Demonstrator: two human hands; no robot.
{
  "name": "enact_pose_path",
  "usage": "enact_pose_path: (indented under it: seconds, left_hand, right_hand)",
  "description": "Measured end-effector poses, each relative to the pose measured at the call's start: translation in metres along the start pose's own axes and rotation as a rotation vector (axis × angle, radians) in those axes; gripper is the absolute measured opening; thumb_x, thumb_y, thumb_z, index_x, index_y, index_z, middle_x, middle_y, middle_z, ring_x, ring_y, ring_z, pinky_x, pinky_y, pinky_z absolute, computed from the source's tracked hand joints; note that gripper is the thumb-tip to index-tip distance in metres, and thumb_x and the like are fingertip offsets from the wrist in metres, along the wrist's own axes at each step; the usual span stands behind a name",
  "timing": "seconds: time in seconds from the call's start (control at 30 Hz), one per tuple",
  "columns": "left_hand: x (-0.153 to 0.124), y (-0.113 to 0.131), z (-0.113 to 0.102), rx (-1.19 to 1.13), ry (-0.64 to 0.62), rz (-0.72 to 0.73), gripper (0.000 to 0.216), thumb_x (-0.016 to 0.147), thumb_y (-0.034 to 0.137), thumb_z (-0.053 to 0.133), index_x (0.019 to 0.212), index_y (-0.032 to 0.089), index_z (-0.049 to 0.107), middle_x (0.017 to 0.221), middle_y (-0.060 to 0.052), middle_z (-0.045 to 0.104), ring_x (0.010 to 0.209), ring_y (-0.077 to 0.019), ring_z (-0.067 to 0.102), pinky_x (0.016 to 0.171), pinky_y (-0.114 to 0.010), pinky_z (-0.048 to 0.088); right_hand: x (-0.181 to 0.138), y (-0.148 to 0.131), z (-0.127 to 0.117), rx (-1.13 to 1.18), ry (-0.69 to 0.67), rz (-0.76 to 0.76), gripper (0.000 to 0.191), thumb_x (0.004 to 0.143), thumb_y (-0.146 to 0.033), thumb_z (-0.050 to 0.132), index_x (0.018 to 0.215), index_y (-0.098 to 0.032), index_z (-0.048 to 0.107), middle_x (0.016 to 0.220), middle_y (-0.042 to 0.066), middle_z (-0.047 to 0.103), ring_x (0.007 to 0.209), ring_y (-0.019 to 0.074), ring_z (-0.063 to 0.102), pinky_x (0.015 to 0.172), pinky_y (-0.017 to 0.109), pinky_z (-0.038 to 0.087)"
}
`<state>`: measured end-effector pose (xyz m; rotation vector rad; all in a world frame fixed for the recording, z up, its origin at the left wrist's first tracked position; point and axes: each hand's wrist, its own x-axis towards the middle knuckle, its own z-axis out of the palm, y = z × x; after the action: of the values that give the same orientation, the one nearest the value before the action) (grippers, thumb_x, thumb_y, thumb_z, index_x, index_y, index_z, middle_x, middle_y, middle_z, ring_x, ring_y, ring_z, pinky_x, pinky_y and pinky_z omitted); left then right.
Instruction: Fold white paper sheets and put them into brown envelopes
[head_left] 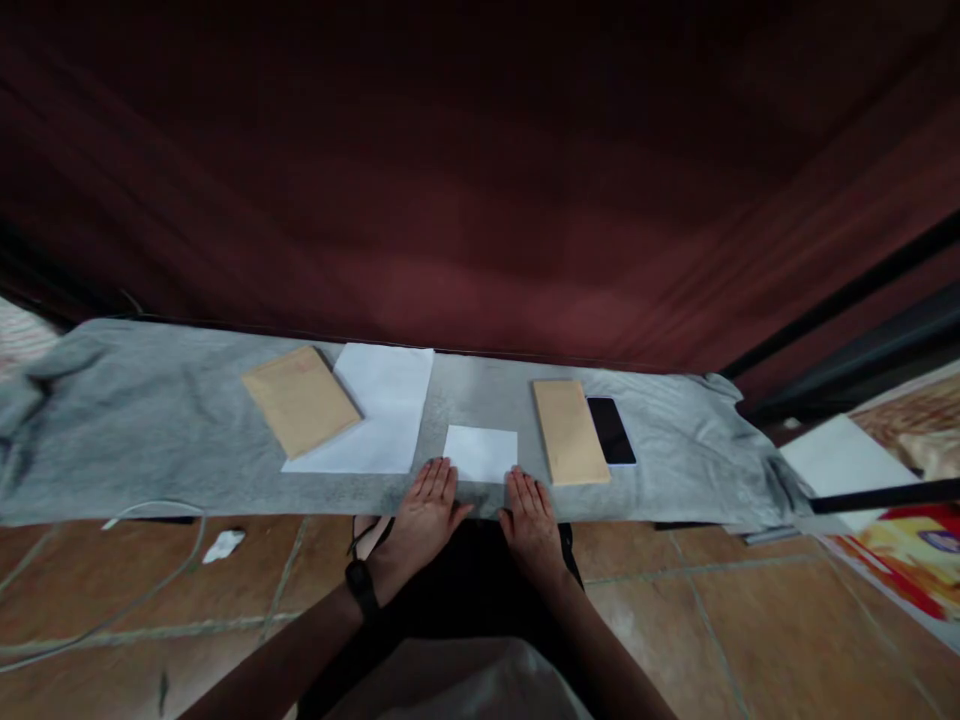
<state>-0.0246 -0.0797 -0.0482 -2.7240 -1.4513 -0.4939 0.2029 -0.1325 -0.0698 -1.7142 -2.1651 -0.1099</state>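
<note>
A small white sheet of paper (481,453) lies flat on the grey cloth near the front edge, right before me. My left hand (427,510) rests palm down at its lower left corner, fingers stretched out and thumb apart. At the lower right corner my right hand (531,515) lies flat in the same way, its fingertips by the paper's edge. Neither hand holds anything. A brown envelope-like packet (574,432) is just to the right of my right hand. Further left, larger white paper (386,405) lies partly under another brown packet (302,400).
A dark-screened phone (611,430) touches the right packet. The grey cloth (150,420) covers a long narrow surface against a dark red panel (480,250). A white cable (180,570) and a crumpled tissue (223,545) lie on the tiled floor (675,620).
</note>
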Motion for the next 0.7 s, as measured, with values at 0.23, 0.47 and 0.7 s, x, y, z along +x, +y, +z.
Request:
enact_pose_path:
  seconds: [0.23,0.47,0.7]
  left_hand:
    - [0.044,0.02,0.011,-0.033,-0.026,0.121,0.048,0.102,0.035,0.043,0.144,0.014,0.052,0.157,-0.014,0.044,0.148,-0.0284,0.037,0.119,-0.049,0.036]
    - [0.049,0.005,0.029,-0.055,-0.098,0.167,0.049,0.101,0.033,0.043,0.145,0.012,0.049,0.153,-0.018,0.048,0.145,-0.0274,0.042,0.117,-0.048,0.039]
    - [0.061,-0.004,0.018,-0.067,-0.203,0.185,0.043,0.097,0.021,0.046,0.139,0.015,0.055,0.148,-0.017,0.055,0.14,-0.0271,0.05,0.112,-0.045,0.044]
  right_hand:
    - [0.002,-0.001,-0.001,0.017,0.001,0.024,0.054,0.103,-0.028,0.043,0.154,-0.011,0.04,0.154,0.014,0.049,0.142,0.0269,0.045,0.119,0.046,0.034]
    - [0.016,0.003,-0.013,0.092,-0.028,0.062,0.043,0.102,-0.026,0.045,0.142,-0.014,0.054,0.145,0.011,0.059,0.132,0.0245,0.053,0.116,0.042,0.037]
    - [0.038,0.005,-0.02,0.083,-0.102,0.131,0.04,0.099,-0.027,0.049,0.137,-0.022,0.06,0.133,0.011,0.064,0.119,0.028,0.058,0.106,0.044,0.044]
